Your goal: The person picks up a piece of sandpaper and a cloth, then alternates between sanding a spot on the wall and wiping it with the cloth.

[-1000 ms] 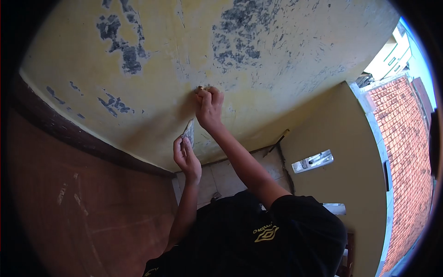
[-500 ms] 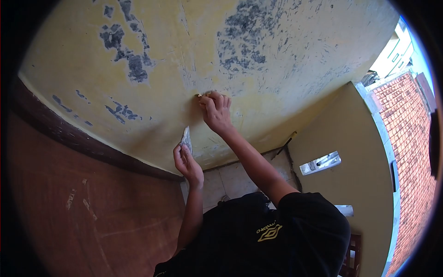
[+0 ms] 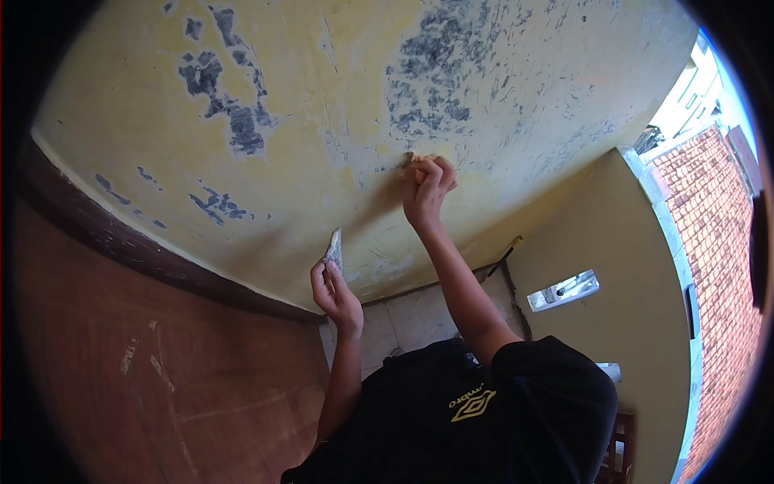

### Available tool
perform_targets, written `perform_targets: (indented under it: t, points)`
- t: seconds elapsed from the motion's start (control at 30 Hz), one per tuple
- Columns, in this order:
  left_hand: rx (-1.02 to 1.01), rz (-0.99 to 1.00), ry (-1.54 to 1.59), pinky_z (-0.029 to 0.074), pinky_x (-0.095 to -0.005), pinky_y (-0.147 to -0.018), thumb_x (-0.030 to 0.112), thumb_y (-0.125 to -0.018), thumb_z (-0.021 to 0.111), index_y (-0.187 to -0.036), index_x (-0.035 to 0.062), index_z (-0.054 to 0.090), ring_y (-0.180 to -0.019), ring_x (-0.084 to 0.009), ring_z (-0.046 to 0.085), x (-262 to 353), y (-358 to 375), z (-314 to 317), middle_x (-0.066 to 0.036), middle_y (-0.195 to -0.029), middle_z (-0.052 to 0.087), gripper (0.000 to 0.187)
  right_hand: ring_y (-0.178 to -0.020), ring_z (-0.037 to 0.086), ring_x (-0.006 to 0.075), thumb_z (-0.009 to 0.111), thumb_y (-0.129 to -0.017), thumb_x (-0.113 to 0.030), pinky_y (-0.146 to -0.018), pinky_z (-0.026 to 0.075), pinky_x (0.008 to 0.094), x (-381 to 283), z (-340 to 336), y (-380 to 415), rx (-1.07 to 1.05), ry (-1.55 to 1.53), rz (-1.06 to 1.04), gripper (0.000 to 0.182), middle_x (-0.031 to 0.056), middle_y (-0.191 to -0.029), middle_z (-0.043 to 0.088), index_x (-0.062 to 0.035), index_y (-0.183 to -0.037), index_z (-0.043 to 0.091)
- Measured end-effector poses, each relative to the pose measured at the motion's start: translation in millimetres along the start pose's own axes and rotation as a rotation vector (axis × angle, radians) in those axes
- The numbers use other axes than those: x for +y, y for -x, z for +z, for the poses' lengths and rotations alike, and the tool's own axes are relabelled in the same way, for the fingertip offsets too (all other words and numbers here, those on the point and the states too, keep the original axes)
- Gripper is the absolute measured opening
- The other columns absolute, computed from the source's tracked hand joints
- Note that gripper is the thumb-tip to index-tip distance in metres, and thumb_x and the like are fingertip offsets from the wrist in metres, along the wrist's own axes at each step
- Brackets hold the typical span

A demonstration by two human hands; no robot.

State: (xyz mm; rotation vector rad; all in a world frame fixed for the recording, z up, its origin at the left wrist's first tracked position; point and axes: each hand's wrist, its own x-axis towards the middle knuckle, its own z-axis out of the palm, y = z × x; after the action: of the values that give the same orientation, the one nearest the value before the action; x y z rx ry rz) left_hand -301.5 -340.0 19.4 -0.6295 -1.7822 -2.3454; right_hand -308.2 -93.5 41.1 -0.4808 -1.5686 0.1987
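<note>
A gold diamond logo with small lettering sits on the black shirt (image 3: pixel 468 403), lower centre of the frame; the lettering is too small to read.

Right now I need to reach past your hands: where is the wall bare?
Bare wall lies between the left hand with its scraper and the right hand, and right of that hand. It is crowded at the right fingers, pressed on the wall.

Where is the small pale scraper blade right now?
In the head view, the small pale scraper blade sits left of centre, pinched upright in the left hand against the yellow wall, below-left of the right hand.
</note>
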Motion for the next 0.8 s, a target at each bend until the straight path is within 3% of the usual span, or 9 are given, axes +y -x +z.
perform_targets:
  t: [0.07,0.17,0.27,0.33,0.4,0.53,0.63,0.73,0.8]
  points:
    - [0.022,-0.004,-0.004,0.046,-0.0294,-0.098,0.016,-0.114,0.054,-0.122,-0.0034,0.059,-0.106,-0.0130,0.058,1.0,1.4,-3.9,-0.007,-0.114,0.064,0.021,-0.114,0.049,0.0329,0.072,-0.097,-0.010,-0.099,0.032,0.0490,3.9,6.2,-18.4,0.213,-0.126,0.311,0.030,0.0137,-0.124,0.053,-0.0126,-0.122,0.056]
    - [0.062,0.021,-0.015,0.046,-0.0300,-0.098,0.015,-0.114,0.053,-0.122,-0.0036,0.058,-0.106,-0.0134,0.058,5.8,-2.1,-8.3,-0.007,-0.114,0.063,0.021,-0.110,0.048,0.0326,0.063,-0.105,-0.006,-0.098,0.039,0.0449,-37.4,16.6,-28.6,0.208,-0.076,0.368,0.019,0.0190,-0.123,0.048,-0.0017,-0.120,0.052]
    - [0.102,0.042,-0.027,0.045,-0.0310,-0.099,0.015,-0.114,0.051,-0.123,-0.0040,0.058,-0.107,-0.0143,0.057,8.8,-5.7,-8.2,-0.008,-0.114,0.063,0.022,-0.113,0.052,0.0270,0.081,-0.083,-0.008,-0.098,0.033,0.0437,-84.5,34.3,10.8,-0.101,-0.070,-0.142,0.035,0.0045,-0.125,0.059,-0.0204,-0.111,0.065]
    - [0.112,0.059,-0.032,0.045,-0.0316,-0.100,0.015,-0.115,0.050,-0.124,-0.0041,0.057,-0.108,-0.0149,0.057,10.6,-9.7,-9.3,-0.008,-0.115,0.063,0.022,-0.110,0.053,0.0225,0.083,-0.081,-0.014,-0.097,0.033,0.0425,-91.8,36.9,34.6,-0.249,-0.021,-0.423,0.036,-0.0021,-0.122,0.060,-0.0261,-0.110,0.066]
    - [0.126,0.090,-0.038,0.045,-0.0323,-0.102,0.016,-0.115,0.049,-0.125,-0.0041,0.057,-0.109,-0.0155,0.057,12.9,-15.3,-13.2,-0.009,-0.116,0.063,0.024,-0.110,0.053,0.0218,0.082,-0.082,-0.015,-0.097,0.032,0.0424,-76.9,25.6,36.2,-0.294,-0.032,-0.430,0.032,-0.0029,-0.121,0.060,-0.0253,-0.108,0.066]
    - [0.149,0.097,-0.035,0.045,-0.0323,-0.101,0.017,-0.115,0.049,-0.126,-0.0041,0.057,-0.108,-0.0153,0.057,15.0,-14.9,-25.3,-0.009,-0.116,0.063,0.025,-0.110,0.052,0.0266,0.074,-0.095,-0.010,-0.100,0.033,0.0453,-31.3,-4.3,-12.1,-0.063,0.024,0.027,0.024,0.0100,-0.125,0.057,-0.0139,-0.115,0.062]
    - [0.147,0.053,-0.056,0.044,-0.0318,-0.101,0.018,-0.116,0.049,-0.126,-0.0038,0.057,-0.108,-0.0149,0.057,8.3,-9.8,-28.4,-0.008,-0.116,0.063,0.025,-0.114,0.050,0.0360,0.070,-0.099,-0.004,-0.101,0.039,0.0507,-7.7,-1.5,-39.6,0.167,-0.195,0.342,0.024,0.0201,-0.127,0.050,-0.0066,-0.117,0.054]
    - [0.122,0.031,-0.034,0.044,-0.0314,-0.102,0.019,-0.116,0.049,-0.125,-0.0030,0.057,-0.109,-0.0148,0.057,0.0,-4.3,-20.9,-0.008,-0.116,0.063,0.025,-0.116,0.050,0.0363,0.071,-0.098,-0.005,-0.102,0.037,0.0512,-13.2,9.2,-2.4,0.109,-0.027,0.140,0.027,0.0199,-0.128,0.050,-0.0073,-0.118,0.055]
    - [0.067,0.012,-0.012,0.044,-0.0310,-0.102,0.018,-0.116,0.050,-0.124,-0.0023,0.057,-0.111,-0.0145,0.057,-6.0,-0.8,-15.4,-0.008,-0.116,0.063,0.024,-0.115,0.054,0.0316,0.076,-0.092,-0.006,-0.100,0.035,0.0477,1.3,-0.2,47.5,-0.133,0.039,-0.034,0.034,0.0124,-0.127,0.057,-0.0152,-0.119,0.058]
